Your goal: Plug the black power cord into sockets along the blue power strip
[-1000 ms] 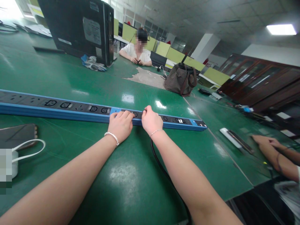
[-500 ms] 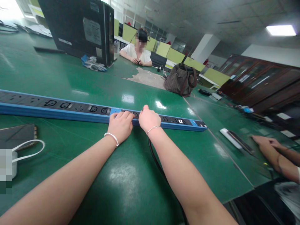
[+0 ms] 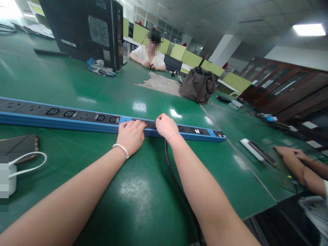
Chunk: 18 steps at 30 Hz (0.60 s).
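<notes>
A long blue power strip (image 3: 84,125) with black sockets lies across the green table. My left hand (image 3: 132,135) is wrapped over its middle, thumb and fingers on the strip's edges. Just to the right, my right hand (image 3: 166,126) is closed over the sockets, its fingers gripping the end of a black cable (image 3: 176,182). The plug end is mostly hidden by that hand. From there the cable hangs below the strip and runs down beside my right forearm.
On the green table (image 3: 107,171), a phone (image 3: 19,147) and a white cable (image 3: 42,164) lie left. Behind stand a black computer case (image 3: 87,34), gloves (image 3: 101,67) and a brown bag (image 3: 197,85). A person (image 3: 151,54) sits opposite; another's arms (image 3: 294,164) rest at right.
My right hand has moved slightly right along the strip, and the black cable has shifted with it. My left hand stays on the strip.
</notes>
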{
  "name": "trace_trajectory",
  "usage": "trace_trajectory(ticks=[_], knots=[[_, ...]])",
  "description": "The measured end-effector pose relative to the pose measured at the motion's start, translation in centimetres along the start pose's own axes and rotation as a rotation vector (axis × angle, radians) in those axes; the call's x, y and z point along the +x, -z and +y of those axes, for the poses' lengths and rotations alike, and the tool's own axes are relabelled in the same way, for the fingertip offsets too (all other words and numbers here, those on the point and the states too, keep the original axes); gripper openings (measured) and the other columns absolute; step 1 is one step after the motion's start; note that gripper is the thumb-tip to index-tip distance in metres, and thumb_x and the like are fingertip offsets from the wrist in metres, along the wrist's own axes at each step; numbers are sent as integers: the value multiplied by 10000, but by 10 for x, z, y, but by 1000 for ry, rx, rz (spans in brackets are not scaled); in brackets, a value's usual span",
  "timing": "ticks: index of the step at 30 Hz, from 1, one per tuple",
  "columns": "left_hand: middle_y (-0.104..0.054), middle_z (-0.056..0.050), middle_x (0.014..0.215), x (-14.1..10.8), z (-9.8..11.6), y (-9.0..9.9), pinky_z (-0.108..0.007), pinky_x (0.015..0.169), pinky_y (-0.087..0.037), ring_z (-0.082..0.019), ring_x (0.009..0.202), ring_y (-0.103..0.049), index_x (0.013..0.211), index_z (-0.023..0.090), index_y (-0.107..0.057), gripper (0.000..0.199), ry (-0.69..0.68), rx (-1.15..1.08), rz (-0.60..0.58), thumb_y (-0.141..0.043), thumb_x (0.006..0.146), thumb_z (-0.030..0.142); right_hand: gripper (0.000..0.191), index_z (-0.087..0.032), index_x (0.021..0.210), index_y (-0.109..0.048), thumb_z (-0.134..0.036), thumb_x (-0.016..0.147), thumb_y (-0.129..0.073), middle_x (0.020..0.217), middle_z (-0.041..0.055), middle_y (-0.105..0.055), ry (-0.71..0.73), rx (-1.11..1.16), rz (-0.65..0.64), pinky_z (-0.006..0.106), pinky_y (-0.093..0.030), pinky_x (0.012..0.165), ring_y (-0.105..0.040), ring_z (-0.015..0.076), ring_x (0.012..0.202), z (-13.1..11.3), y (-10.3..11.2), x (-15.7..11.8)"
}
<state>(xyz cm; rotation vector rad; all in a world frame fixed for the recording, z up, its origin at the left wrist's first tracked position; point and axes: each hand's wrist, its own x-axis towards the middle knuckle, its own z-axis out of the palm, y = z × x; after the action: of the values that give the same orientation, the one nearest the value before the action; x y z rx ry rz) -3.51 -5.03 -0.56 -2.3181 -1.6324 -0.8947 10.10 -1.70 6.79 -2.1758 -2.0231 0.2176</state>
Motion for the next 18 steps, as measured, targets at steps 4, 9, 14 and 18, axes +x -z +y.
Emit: trace_trajectory(ticks=[4,9,14,18], knots=[[-661,-62,1060,0,0,1,-439,877,-323,-250,973,-571,1042,218,-594,246,2,6,-8,-427,862,208,326,-198,1106,-535,-331,917,-306,918,124,-702,32,-58,69,398,-495,780,-677,252,862,-1,-9,-8],[-659,-66,1066,0,0,1,-434,872,-330,-251,971,-572,1052,216,-595,256,-2,17,-12,-422,864,211,290,-181,1065,-521,-319,922,-309,901,142,-701,74,-120,76,391,-507,724,-688,263,813,-4,-16,-14],[-661,-65,1068,0,0,0,-432,874,-333,-248,970,-573,1058,213,-596,258,-4,27,-4,-426,865,215,295,-178,1099,-479,-316,947,-268,860,138,-705,90,-194,127,377,-512,705,-696,259,788,-2,-21,-18],[-665,-52,1071,0,0,-1,-421,874,-336,-240,965,-576,1057,214,-596,258,-12,43,1,-421,868,212,256,-179,1017,-504,-309,933,-300,839,131,-703,107,-204,137,362,-513,677,-699,266,773,-2,-21,-17]])
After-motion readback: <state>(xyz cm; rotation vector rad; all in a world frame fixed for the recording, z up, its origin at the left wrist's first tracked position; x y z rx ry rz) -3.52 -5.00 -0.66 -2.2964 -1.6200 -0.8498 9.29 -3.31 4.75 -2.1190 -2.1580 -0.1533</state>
